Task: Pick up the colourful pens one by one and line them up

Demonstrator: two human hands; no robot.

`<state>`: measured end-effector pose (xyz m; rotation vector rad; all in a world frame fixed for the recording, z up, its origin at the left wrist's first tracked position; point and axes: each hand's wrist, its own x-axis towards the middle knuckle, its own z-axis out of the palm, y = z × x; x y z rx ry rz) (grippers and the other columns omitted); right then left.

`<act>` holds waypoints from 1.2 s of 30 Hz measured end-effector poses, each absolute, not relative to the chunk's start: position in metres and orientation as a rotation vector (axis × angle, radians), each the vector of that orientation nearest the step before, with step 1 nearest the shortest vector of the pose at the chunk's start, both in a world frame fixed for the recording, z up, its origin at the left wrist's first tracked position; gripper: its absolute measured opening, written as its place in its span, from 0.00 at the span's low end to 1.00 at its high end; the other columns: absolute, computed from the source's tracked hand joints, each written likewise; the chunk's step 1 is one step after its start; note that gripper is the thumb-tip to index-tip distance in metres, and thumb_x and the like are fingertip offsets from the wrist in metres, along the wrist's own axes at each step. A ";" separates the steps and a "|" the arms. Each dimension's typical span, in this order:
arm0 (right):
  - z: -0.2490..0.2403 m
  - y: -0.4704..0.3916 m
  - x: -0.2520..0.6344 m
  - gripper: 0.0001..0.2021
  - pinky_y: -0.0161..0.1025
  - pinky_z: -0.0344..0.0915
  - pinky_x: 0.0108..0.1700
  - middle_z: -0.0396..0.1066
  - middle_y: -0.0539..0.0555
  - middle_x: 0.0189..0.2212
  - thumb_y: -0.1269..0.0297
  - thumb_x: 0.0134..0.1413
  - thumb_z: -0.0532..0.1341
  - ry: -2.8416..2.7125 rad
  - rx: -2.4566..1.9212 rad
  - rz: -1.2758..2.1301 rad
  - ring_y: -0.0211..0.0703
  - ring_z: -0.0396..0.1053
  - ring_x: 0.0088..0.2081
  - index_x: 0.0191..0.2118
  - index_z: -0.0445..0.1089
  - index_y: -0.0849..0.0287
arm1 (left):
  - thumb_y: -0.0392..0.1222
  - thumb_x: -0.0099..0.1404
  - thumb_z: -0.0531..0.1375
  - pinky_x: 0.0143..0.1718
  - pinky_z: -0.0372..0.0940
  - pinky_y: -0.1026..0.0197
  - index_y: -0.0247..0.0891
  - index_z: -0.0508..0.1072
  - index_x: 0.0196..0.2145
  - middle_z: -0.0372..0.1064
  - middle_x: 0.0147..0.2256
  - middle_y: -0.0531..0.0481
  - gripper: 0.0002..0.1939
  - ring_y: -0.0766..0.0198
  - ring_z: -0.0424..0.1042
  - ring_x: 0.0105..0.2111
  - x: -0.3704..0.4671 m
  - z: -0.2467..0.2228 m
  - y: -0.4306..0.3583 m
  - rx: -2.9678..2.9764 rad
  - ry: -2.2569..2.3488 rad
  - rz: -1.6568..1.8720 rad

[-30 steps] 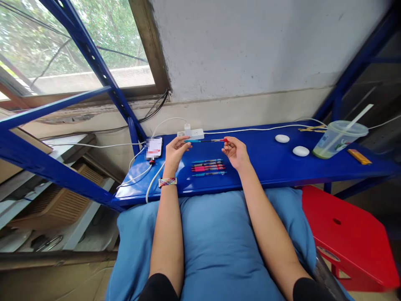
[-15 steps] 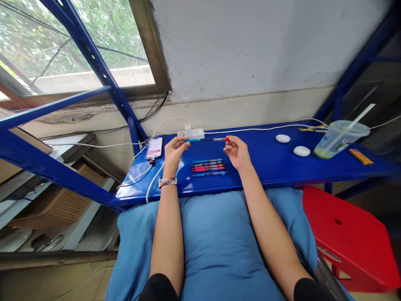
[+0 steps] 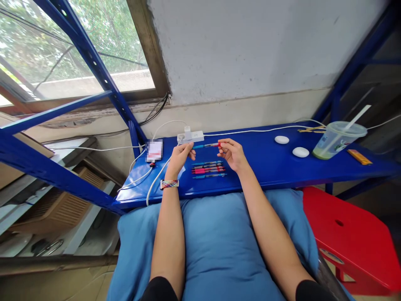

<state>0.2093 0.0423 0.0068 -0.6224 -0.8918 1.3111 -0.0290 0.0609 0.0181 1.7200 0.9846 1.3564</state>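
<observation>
Both grips are closed on one pen [image 3: 205,146]: the left hand [image 3: 181,159] pinches its blue end, while the right hand [image 3: 233,155] pinches its red end between thumb and fingers. Holding it by opposite ends leaves the middle of the barrel uncovered, and having a hand at either side probably steadies such a slim thing. It runs nearly level from nine to three, seemingly above the desk [image 3: 263,167] (how far above, I cannot tell).

Take the row of pens [image 3: 209,170] on the desk as the middle of the dial, and the held pen is at twelve. Those pens lie side by side, blue outermost with red and pink between, their ends roughly even; packed like that they take little room and can be told apart by colour.

At eleven is a power strip [image 3: 197,135], against the wall, likely so cords need not cross the middle. Between nine and ten a phone [image 3: 154,150] lies near the desk's edge. Between two and three come two white egg-shaped things [image 3: 300,152] and, farther out, a cup [image 3: 338,140] with a straw, well apart from the hands. At six, a blue cushion [image 3: 216,242] lies beneath the forearms.
</observation>
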 end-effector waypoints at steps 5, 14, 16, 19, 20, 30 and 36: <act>0.007 0.042 0.208 0.12 0.34 0.80 0.30 0.76 0.48 0.26 0.64 0.44 0.77 -0.896 -0.643 1.301 0.36 0.72 0.26 0.36 0.79 0.57 | 0.61 0.69 0.68 0.30 0.67 0.60 0.40 0.77 0.26 0.71 0.20 0.50 0.24 0.64 0.71 0.23 -0.029 0.021 0.061 1.740 0.983 1.351; 0.009 0.043 0.208 0.11 0.34 0.80 0.30 0.74 0.47 0.24 0.64 0.43 0.76 -0.837 -0.613 1.302 0.35 0.71 0.26 0.35 0.80 0.57 | 0.59 0.69 0.69 0.26 0.64 0.63 0.41 0.77 0.53 0.73 0.26 0.53 0.24 0.65 0.72 0.24 -0.022 0.020 0.062 1.602 0.895 1.378; 0.010 0.043 0.208 0.12 0.33 0.80 0.31 0.74 0.47 0.25 0.64 0.44 0.76 -0.834 -0.614 1.295 0.34 0.71 0.26 0.36 0.80 0.58 | 0.53 0.61 0.76 0.31 0.69 0.62 0.43 0.75 0.57 0.79 0.34 0.50 0.31 0.64 0.76 0.30 -0.023 0.019 0.064 1.629 0.875 1.416; 0.009 0.042 0.208 0.12 0.33 0.80 0.32 0.74 0.47 0.25 0.64 0.44 0.77 -0.833 -0.626 1.293 0.34 0.71 0.26 0.36 0.79 0.57 | 0.54 0.61 0.76 0.35 0.71 0.61 0.43 0.76 0.57 0.81 0.43 0.45 0.30 0.61 0.80 0.36 -0.024 0.019 0.065 1.649 0.902 1.426; 0.009 0.042 0.208 0.12 0.33 0.80 0.32 0.74 0.47 0.25 0.64 0.44 0.77 -0.835 -0.627 1.295 0.35 0.71 0.26 0.36 0.78 0.57 | 0.58 0.66 0.72 0.33 0.70 0.61 0.42 0.78 0.55 0.81 0.40 0.45 0.26 0.61 0.80 0.35 -0.024 0.019 0.066 1.644 0.920 1.398; 0.008 0.042 0.208 0.11 0.35 0.81 0.33 0.74 0.46 0.25 0.63 0.46 0.77 -0.856 -0.623 1.284 0.35 0.71 0.26 0.36 0.78 0.55 | 0.50 0.63 0.75 0.45 0.76 0.53 0.45 0.71 0.68 0.82 0.39 0.46 0.38 0.55 0.83 0.40 -0.017 0.018 0.065 1.609 0.884 1.391; 0.008 0.042 0.206 0.11 0.36 0.82 0.33 0.74 0.47 0.25 0.63 0.45 0.77 -0.861 -0.620 1.298 0.35 0.70 0.26 0.35 0.78 0.56 | 0.38 0.62 0.71 0.51 0.75 0.52 0.41 0.77 0.58 0.83 0.40 0.46 0.26 0.54 0.83 0.46 -0.017 0.020 0.062 1.724 0.859 1.452</act>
